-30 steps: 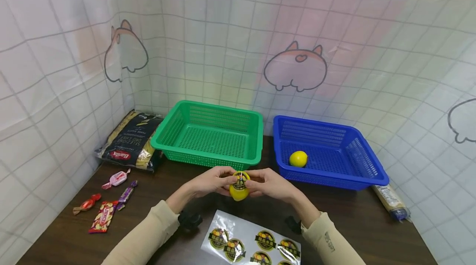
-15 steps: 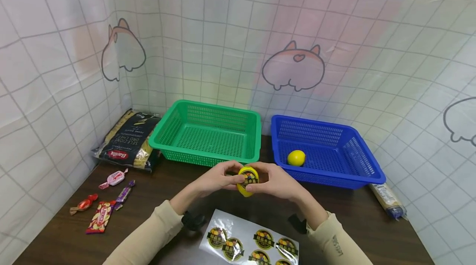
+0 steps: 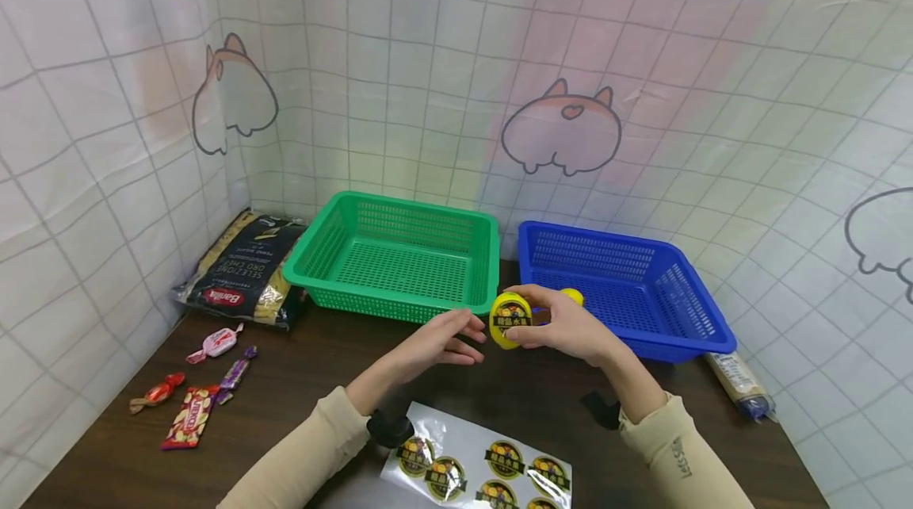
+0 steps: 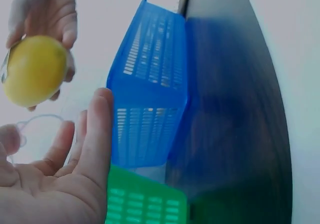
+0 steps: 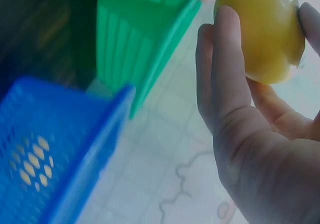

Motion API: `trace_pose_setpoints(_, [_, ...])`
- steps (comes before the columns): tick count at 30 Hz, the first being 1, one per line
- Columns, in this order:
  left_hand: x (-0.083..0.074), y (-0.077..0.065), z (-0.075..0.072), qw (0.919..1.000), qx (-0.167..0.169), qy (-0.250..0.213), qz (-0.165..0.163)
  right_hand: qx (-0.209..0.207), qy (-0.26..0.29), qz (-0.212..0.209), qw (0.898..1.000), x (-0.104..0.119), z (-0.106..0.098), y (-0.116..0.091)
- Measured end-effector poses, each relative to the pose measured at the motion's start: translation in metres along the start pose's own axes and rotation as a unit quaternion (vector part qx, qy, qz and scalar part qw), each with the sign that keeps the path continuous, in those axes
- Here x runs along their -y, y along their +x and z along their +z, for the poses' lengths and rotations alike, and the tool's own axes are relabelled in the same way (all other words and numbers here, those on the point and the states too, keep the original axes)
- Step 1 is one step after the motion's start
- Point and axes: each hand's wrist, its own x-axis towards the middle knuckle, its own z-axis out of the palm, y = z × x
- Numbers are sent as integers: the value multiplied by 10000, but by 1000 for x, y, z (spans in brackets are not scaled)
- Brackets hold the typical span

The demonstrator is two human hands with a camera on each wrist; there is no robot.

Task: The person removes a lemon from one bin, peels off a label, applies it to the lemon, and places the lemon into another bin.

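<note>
In the head view my right hand [image 3: 571,325] holds a yellow lemon [image 3: 502,309] above the table, between the two baskets. A round black-and-gold sticker [image 3: 512,320] is on the lemon's side facing me. The right wrist view shows the fingers curled round the lemon [image 5: 262,33], with the thumb at the sticker's edge. My left hand [image 3: 435,346] is apart from the lemon, just left of it, its fingers loosely spread and holding nothing. A second lemon [image 3: 573,296] lies in the blue basket [image 3: 685,334], partly hidden behind my right hand.
A green basket [image 3: 392,304] stands left of the blue one. A sheet of round stickers [image 3: 471,445] lies at the table's front. Wrapped candies [image 3: 191,416] and a black pasta bag [image 3: 246,271] are at the left. A packaged roll [image 3: 742,386] lies at the right.
Both hands were on the lemon earlier. The left hand has let go, and the right hand has carried the lemon rightward and up, toward the blue basket.
</note>
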Motion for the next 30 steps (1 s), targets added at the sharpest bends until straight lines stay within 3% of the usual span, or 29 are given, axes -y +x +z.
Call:
trace_pose_setpoints(11, [8,19,23,9996,-90,-140,-210,-409,-798,69,9960,7,-45,-4])
trace_pose_setpoints(19, [2,41,47,9980,-457,-324,-282,-777,-1445,373,9857,12,-88,-10])
trace_pose_setpoints(25, [5,52,58,9961,-735,-489,-95,-733,-1653,644,9814,8,-119,-4])
trace_pose_setpoints(30, [8,58,67,9923,-1018,-701,25,-555,-2046,680,9749,-9,-145,2])
